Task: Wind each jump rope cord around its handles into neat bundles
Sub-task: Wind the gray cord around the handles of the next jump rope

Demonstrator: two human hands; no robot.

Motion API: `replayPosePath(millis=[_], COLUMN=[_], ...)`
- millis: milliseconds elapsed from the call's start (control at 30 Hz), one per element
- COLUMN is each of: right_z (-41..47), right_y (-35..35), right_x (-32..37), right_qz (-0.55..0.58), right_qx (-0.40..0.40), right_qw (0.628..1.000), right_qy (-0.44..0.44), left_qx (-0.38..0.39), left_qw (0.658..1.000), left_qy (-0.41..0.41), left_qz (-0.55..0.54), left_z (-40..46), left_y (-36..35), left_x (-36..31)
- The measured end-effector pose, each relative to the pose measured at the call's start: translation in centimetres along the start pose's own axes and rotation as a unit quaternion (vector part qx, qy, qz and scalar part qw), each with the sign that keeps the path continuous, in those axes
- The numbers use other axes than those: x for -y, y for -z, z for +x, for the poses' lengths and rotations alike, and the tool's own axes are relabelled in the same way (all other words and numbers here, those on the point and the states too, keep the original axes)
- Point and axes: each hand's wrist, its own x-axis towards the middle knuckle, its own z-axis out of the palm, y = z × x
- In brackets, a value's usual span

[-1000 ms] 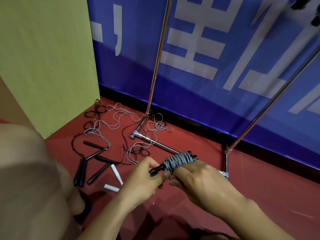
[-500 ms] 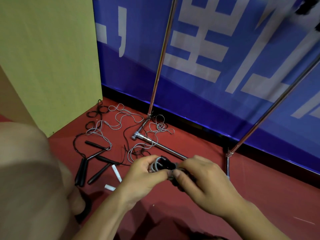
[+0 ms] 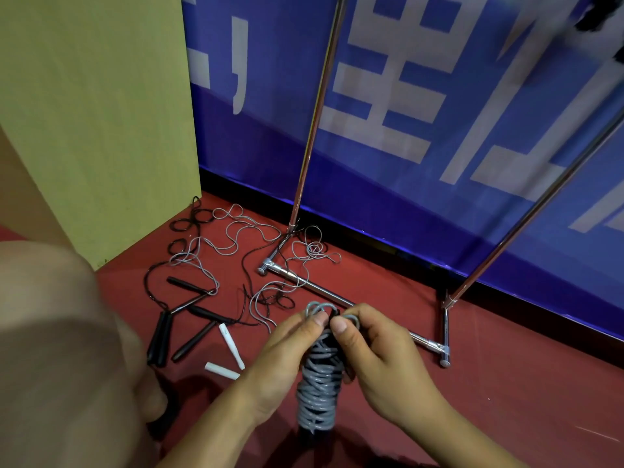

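Now: Grey Bundle, End Tuck

Bundle [image 3: 317,390] — held between both hands, long axis running away from the person, far end up. Left hand [image 3: 287,363] and right hand [image 3: 385,363] each pinch cord loops at that far end. A second ago it lay crosswise. Loose ropes [image 3: 236,251] remain on the floor [image 3: 506,383].
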Motion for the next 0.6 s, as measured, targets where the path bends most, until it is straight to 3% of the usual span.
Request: replayPosePath(millis=[133, 267, 433, 600], right_z=[0.2, 0.7, 1.0, 0.7], right_y=[-0.2, 0.1, 0.6, 1.0], right_x=[-0.2, -0.1, -0.2, -1.1], right_qz=[0.049, 0.079, -0.018, -0.142], right_qx=[-0.010, -0.027, -0.021, 0.006], right_qw=[0.997, 0.990, 0.994, 0.989], right_qy=[-0.056, -0.110, -0.103, -0.026], left_qx=[-0.013, -0.033, -0.038, -0.011], left_qw=[0.999, 0.998, 0.990, 0.976], left_qy=[0.012, 0.031, 0.052, 0.052], left_qz=[-0.028, 0.034, 0.129, 0.211], left_z=[0.1, 0.2, 0.1, -0.6], left_y=[-0.3, -0.2, 0.2, -0.1], left_x=[-0.1, 0.4, 0.9, 0.0])
